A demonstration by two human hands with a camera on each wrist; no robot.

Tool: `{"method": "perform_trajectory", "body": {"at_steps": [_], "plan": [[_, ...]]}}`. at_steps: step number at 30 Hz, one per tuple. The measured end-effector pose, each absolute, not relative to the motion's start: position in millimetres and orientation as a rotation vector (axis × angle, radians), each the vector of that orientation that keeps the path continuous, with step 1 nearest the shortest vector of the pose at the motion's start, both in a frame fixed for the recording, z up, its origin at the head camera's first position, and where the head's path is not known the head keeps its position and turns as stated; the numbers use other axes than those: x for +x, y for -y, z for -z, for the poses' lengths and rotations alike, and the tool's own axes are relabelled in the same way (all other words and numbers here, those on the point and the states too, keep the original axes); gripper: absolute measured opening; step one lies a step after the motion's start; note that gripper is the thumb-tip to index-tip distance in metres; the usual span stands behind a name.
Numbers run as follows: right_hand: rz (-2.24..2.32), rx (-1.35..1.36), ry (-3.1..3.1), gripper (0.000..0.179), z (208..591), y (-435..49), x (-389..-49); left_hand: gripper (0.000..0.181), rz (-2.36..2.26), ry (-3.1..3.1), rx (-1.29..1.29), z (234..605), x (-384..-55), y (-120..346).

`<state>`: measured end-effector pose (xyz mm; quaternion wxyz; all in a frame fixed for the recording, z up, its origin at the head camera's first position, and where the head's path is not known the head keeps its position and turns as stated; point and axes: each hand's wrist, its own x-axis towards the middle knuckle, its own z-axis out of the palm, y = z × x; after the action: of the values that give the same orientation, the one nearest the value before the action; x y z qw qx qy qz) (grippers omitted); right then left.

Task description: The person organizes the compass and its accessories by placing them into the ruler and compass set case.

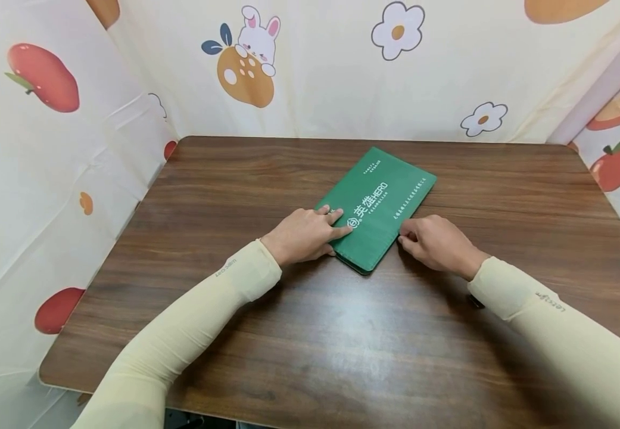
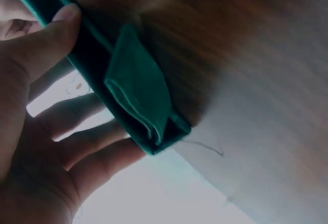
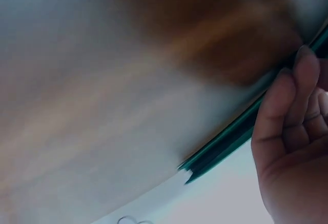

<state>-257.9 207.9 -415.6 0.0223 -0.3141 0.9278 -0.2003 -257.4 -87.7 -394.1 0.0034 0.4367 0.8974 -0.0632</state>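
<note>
A flat green case (image 1: 392,205) with white "HERO" lettering lies slanted on the table. My left hand (image 1: 307,235) rests on its left side, fingers spread over the cover and thumb by the near edge. In the left wrist view, a folded green flap (image 2: 138,83) bulges from the case's open edge, near the thumb. With curled fingers, my right hand (image 1: 438,244) pinches the case's right edge between thumb and forefinger. The right wrist view shows the green layered edge (image 3: 225,137) running under those fingertips; the exact pinch is partly hidden.
The brown wood-grain table (image 1: 245,179) has rounded corners. Behind it hangs a pale printed curtain (image 1: 326,65), and another printed sheet (image 1: 31,208) hangs along the left side. A small dark object (image 1: 476,301) shows beneath the right wrist.
</note>
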Motion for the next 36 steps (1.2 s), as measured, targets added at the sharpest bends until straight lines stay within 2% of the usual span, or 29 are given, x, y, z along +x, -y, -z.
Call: {"method": "perform_trajectory", "body": {"at_steps": [13,36], "plan": [[0.666,-1.031,-2.801,0.018,417.0,-188.9,-228.1,0.061,0.177,-2.822,1.325,395.6,-256.3,87.5],[0.696,-1.123,-2.794,0.022,414.0,-165.9,-195.3,0.059,0.173,-2.821,1.320,395.1,-255.2,86.9]]}}
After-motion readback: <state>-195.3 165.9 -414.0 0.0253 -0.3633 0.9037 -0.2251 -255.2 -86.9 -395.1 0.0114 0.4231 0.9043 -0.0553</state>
